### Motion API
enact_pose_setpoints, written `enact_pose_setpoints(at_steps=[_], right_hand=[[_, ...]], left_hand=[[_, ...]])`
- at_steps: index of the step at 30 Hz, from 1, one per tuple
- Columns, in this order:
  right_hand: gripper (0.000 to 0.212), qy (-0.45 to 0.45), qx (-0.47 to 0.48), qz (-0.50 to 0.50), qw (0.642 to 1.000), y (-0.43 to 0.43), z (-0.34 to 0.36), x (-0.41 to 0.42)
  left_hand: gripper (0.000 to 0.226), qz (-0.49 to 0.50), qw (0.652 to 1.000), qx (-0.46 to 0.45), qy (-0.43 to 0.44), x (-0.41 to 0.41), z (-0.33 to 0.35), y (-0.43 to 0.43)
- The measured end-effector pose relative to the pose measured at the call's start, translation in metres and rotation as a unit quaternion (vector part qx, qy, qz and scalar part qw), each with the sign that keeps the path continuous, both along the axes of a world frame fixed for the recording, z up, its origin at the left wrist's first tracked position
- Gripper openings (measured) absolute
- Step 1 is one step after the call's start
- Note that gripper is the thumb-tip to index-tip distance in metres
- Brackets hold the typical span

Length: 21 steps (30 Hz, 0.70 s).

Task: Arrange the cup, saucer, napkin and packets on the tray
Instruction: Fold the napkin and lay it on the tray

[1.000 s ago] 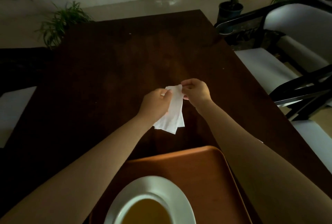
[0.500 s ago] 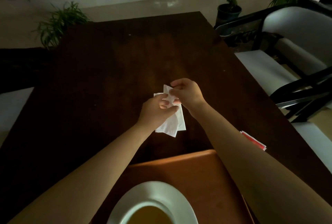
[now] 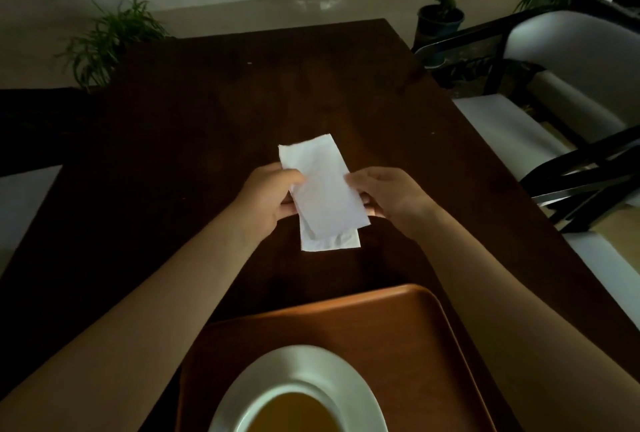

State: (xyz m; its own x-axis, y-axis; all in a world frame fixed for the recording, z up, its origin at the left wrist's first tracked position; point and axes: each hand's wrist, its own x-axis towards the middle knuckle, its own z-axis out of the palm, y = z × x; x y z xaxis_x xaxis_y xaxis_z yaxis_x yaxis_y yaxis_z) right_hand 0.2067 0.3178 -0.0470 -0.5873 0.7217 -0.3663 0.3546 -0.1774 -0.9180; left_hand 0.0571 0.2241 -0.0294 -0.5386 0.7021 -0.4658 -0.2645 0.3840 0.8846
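Observation:
A white paper napkin (image 3: 323,189), folded into a long rectangle, is held above the dark table between both hands. My left hand (image 3: 268,199) pinches its left edge and my right hand (image 3: 391,196) pinches its right edge. Near the bottom of the view lies a brown tray (image 3: 391,324). On the tray stands a white saucer (image 3: 332,366) bearing a cup (image 3: 263,407) of amber liquid, partly cut off by the frame edge. No packets are visible.
The dark wooden table (image 3: 207,113) stretches away ahead. White-cushioned chairs with black frames (image 3: 568,78) stand at the right. Potted plants (image 3: 446,12) sit at the back right, with another plant (image 3: 110,37) at the back left.
The napkin was bunched between my hands; now it is spread into a flat long rectangle, with my hands apart on its two sides. The red packet seen at the right is now hidden.

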Motion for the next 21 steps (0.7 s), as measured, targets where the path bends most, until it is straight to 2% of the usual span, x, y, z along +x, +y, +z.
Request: enact_pose_setpoints(at_steps=[3, 6, 9, 15, 21], right_hand=[[0.013, -0.034, 0.013, -0.047, 0.998, -0.006, -0.012, 0.003], [0.011, -0.103, 0.082, -0.083, 0.988, -0.012, -0.026, -0.001], [0.007, -0.131, 0.146, -0.118, 0.973, -0.016, -0.032, -0.007], [0.008, -0.198, 0.217, -0.104, 0.95, -0.022, -0.036, -0.018], [0.017, -0.272, 0.261, -0.07, 0.924, -0.028, -0.036, -0.022]], left_hand=[[0.021, -0.035, 0.998, -0.045, 0.004, 0.003, -0.015, 0.002], [0.035, -0.048, 0.996, -0.052, 0.06, 0.005, -0.027, 0.003], [0.046, -0.033, 0.987, -0.062, 0.141, 0.006, -0.037, 0.005], [0.048, -0.055, 0.955, -0.07, 0.282, 0.004, -0.041, 0.007], [0.049, -0.07, 0.946, -0.072, 0.309, 0.001, -0.044, 0.002]])
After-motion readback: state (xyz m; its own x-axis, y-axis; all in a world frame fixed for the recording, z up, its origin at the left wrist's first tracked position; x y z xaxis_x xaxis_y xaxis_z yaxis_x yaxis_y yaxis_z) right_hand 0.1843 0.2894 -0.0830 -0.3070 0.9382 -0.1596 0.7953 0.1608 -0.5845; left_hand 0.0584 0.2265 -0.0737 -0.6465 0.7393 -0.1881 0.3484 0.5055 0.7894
